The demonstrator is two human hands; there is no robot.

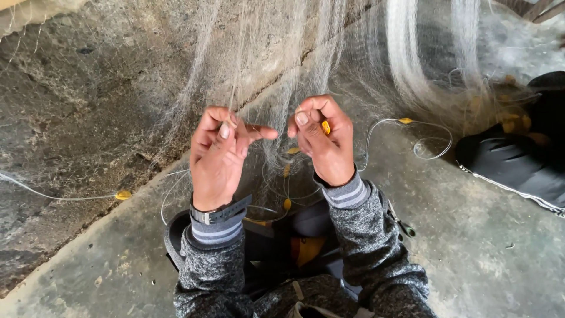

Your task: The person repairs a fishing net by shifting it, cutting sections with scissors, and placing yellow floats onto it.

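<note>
Lower left of frame: yellow float (123,194) on a thin line (53,197), lying on the concrete floor (471,235). Centre left: left hand (216,154), fingers pinched together on strands of fine fishing net (282,65), grey watch strap at wrist. Centre right: right hand (325,138), fingers curled shut around net and a small yellow float (325,127). Net draped from upper frame down between both hands. Best handled, by judgement, with mesh kept taut and pinch points close. Far right: dark bag (518,159).
</note>
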